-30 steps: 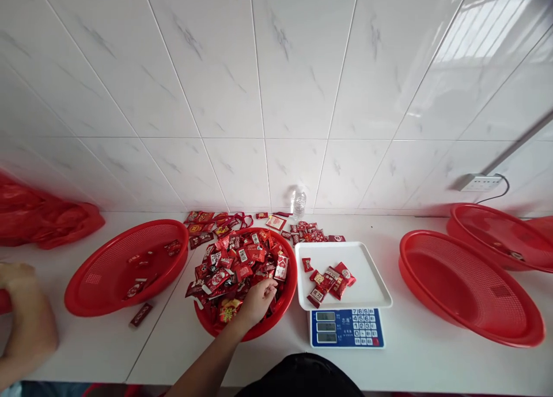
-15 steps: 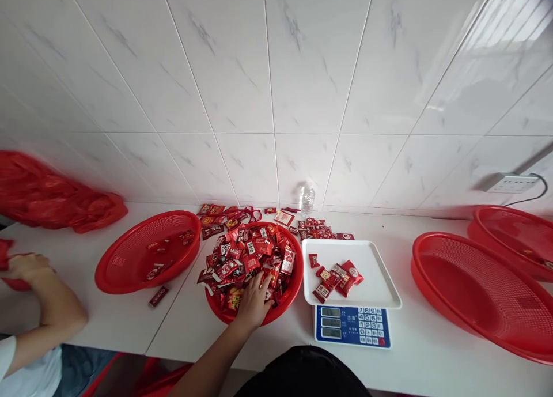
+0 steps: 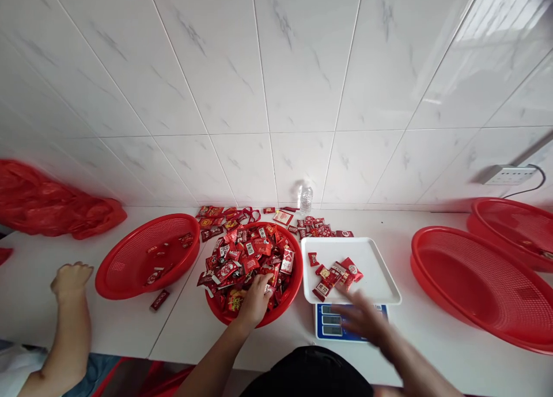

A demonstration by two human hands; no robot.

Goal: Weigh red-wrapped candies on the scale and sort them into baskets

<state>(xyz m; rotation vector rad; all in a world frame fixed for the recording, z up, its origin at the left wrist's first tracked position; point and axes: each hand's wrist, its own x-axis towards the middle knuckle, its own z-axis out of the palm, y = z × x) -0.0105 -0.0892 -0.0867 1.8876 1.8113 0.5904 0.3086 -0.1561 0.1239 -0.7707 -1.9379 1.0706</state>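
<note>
My left hand [image 3: 256, 300] reaches into a red plastic basket [image 3: 298, 290] heaped with small red-wrapped snack packets [image 3: 248, 264]. Its fingers are drawn together and curved down onto the packets; what they grip, if anything, is hidden. Blurred by motion, my right hand [image 3: 360, 316] is over the keypad of a blue and white digital scale [image 3: 322, 323], empty with fingers apart. Its fingertips come close to the front edge of the scale's white tray [image 3: 378, 282]. Several red snack packets [image 3: 334, 276] lie on that tray, left of its middle.
Left is a red basket [image 3: 129, 241] holding a few packets, beside a loose bar [image 3: 159, 300]. More packets [image 3: 317, 227] and a clear bottle [image 3: 306, 200] line the wall. Red baskets [image 3: 440, 264] stand right. At far left are a co-worker's hand [image 3: 72, 279] and red bags [image 3: 56, 204].
My right hand has come into view from the lower right, over the scale. My left hand stays in the basket, its fingers now closer together. The co-worker's hand has moved right, off the red bag.
</note>
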